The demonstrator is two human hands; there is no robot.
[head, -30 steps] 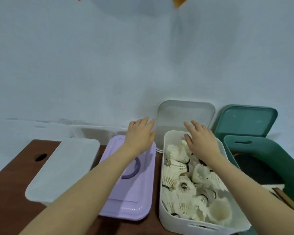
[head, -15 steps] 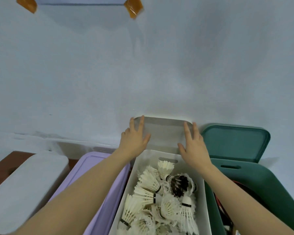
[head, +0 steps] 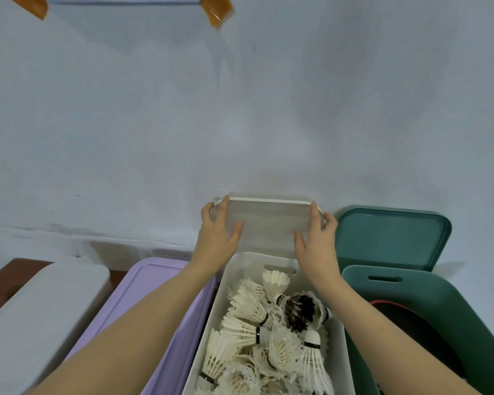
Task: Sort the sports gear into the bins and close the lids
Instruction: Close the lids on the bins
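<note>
A white lid (head: 267,220) stands tilted against the back wall, behind the open white bin (head: 247,260). My left hand (head: 216,238) grips the lid's left edge and my right hand (head: 317,240) grips its right edge, thumbs on the face and fingers round the sides. The white bin holds several white shuttlecocks (head: 248,312) and one black one (head: 298,309). To the right stands an open green bin (head: 428,297) with a dark item with a red rim inside, its green lid (head: 388,238) leaning on the wall.
A purple bin with its lid on (head: 154,297) sits just left of the white bin. Further left is a pale grey lidded bin (head: 32,317) on the brown table (head: 0,280). A light blue cloth backdrop (head: 240,109) rises close behind everything.
Both hands reached past the white bin's far end to the lid and closed round its two side edges. The view tilted up and shifted right.
</note>
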